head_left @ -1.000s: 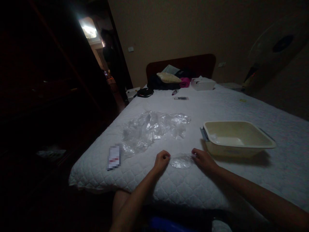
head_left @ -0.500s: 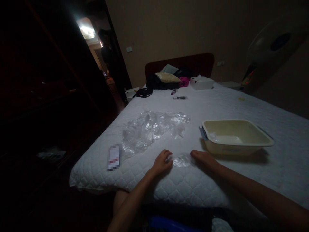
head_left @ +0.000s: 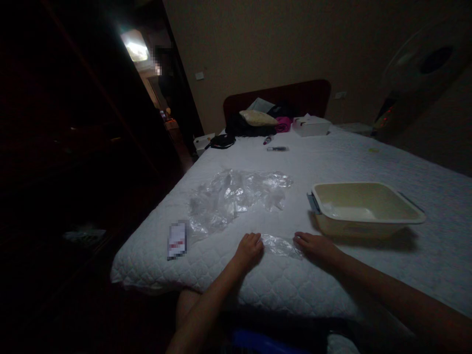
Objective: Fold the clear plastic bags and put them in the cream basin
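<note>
A small clear plastic bag (head_left: 280,245) lies stretched between my two hands near the front edge of the bed. My left hand (head_left: 250,250) grips its left end, fingers curled over it. At the right end my right hand (head_left: 316,247) has its fingers closed on the plastic. Farther back to the left, a crumpled spread of clear plastic bags (head_left: 236,194) covers part of the quilted white mattress cover (head_left: 295,285). A cream plastic tub (head_left: 368,226) with grey side handles stands to the right of my right hand.
A phone-sized object (head_left: 177,240), blurred out, lies at the bed's left edge. Clothes and a pillow (head_left: 258,118) are piled at the headboard, beside a white box (head_left: 311,126). A fan (head_left: 424,64) stands at the right; a person (head_left: 169,88) is in the dark doorway.
My left fingers have closed further over the bag's left end. The bag now looks narrower and more drawn out between my hands. The view has shifted slightly.
</note>
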{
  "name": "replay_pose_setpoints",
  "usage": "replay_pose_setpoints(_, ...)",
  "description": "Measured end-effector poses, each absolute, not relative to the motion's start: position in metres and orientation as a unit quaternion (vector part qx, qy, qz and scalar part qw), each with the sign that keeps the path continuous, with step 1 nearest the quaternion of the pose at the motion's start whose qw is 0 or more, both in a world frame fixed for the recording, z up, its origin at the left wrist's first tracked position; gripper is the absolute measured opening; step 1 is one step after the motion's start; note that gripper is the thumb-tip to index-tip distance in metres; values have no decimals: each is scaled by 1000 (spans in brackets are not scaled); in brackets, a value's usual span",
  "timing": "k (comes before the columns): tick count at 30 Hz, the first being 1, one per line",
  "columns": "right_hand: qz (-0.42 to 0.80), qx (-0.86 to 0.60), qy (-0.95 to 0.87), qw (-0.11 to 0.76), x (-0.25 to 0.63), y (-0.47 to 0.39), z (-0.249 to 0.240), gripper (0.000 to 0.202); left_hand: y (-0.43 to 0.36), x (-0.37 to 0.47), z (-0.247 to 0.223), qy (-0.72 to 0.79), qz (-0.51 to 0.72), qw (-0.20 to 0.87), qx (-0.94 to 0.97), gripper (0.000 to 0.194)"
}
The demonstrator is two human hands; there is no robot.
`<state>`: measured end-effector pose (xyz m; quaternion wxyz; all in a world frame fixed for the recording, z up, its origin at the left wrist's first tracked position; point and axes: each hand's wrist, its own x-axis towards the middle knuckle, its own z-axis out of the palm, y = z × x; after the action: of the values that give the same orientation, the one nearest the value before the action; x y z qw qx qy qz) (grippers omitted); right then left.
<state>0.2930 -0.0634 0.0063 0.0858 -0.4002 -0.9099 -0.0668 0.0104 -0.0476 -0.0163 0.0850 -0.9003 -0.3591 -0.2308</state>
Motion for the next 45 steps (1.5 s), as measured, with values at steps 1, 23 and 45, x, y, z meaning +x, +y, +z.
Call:
replay_pose_setpoints(1, -73, -397, -910, 93, 295, -64, 3, 38, -48, 12, -17, -352, -244, 100, -898, 10)
replay_pose_setpoints(23, -38, -411, -905, 104, 234, -88, -30, 59, -69, 7, -11, -289, -286, -38, -913, 23)
replay_pose_setpoints(45, -59, -435, -886, 147, 308, -62, -5, 50, -79, 16, -17, -353, -156, -24, -922, 49)
